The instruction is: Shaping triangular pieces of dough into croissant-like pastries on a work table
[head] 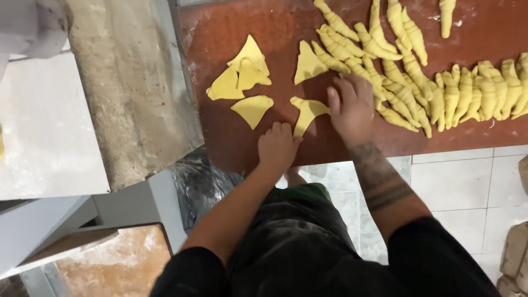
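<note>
Yellow dough triangle (307,113), thin and soft, its narrow tail drawn toward the board's near edge, lying on a reddish-brown board (231,143). Left hand (278,147): fingers curled together, pinching the tail's tip. Right hand (352,107): fingers spread flat, pressing the wide end. Loose cut triangles (245,74) lie just to the left; rolled dough crescents (440,91) crowd the right side. Below: white floor tiles (456,181).
</note>
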